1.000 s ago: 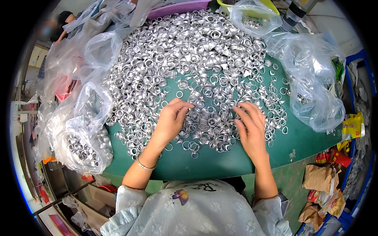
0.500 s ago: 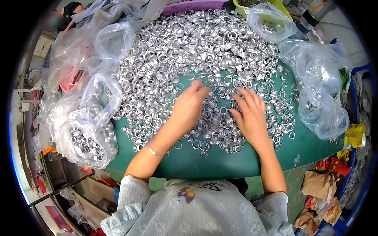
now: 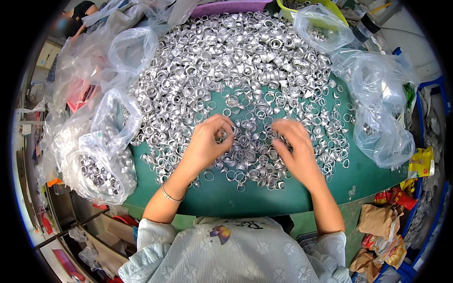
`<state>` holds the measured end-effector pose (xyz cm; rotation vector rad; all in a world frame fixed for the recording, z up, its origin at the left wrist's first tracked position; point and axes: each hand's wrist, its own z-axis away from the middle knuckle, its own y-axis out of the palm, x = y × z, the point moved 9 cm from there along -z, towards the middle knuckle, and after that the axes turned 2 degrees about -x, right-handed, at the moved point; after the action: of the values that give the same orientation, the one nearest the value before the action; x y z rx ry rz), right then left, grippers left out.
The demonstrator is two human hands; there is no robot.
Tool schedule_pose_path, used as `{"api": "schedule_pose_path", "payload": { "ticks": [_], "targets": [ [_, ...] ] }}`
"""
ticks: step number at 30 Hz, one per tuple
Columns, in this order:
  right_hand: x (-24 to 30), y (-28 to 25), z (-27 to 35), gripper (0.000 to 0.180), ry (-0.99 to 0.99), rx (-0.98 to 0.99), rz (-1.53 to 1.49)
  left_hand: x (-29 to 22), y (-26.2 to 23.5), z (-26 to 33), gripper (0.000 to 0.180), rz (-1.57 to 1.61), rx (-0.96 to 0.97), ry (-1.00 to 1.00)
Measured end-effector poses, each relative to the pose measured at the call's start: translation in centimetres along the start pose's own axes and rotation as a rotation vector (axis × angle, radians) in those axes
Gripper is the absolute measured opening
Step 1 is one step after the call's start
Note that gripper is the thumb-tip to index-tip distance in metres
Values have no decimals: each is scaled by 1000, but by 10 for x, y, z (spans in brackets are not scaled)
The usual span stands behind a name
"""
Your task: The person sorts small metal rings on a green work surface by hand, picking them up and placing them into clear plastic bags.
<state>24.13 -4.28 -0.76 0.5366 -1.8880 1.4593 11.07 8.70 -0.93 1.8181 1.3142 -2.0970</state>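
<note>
Head view: green table [image 3: 212,200], mostly under silver metal rings [image 3: 240,56]; main heap far, smaller cluster near centre between the hands. Left hand [image 3: 211,137] curled, thumb close to fingertips at the cluster's left side; can't tell if it grips a ring. Right hand [image 3: 295,144] loosely spread, blurred, at the cluster's right. Clear bags box in the left [image 3: 115,151] and right [image 3: 382,137]; purple tray [image 3: 231,7] and yellow-green tray [image 3: 336,14] block the far edge.
</note>
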Motion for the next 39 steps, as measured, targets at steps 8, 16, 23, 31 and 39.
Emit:
{"api": "schedule_pose_path", "payload": {
  "ticks": [8,16,23,31,39],
  "targets": [
    [12,41,-19,55,-161,162,297,9,3,13,30,5,54,-73],
    [38,30,28,52,-106,362,164,13,-10,24,26,-229,59,-46],
    [41,2,23,28,-74,142,1,-6,-7,17,20,-334,27,121],
    [25,-22,32,16,15,-135,88,-8,21,-5,17,-358,55,156],
    [9,-30,19,14,33,-288,170,-4,14,5,5,-276,-57,195]
  ]
}}
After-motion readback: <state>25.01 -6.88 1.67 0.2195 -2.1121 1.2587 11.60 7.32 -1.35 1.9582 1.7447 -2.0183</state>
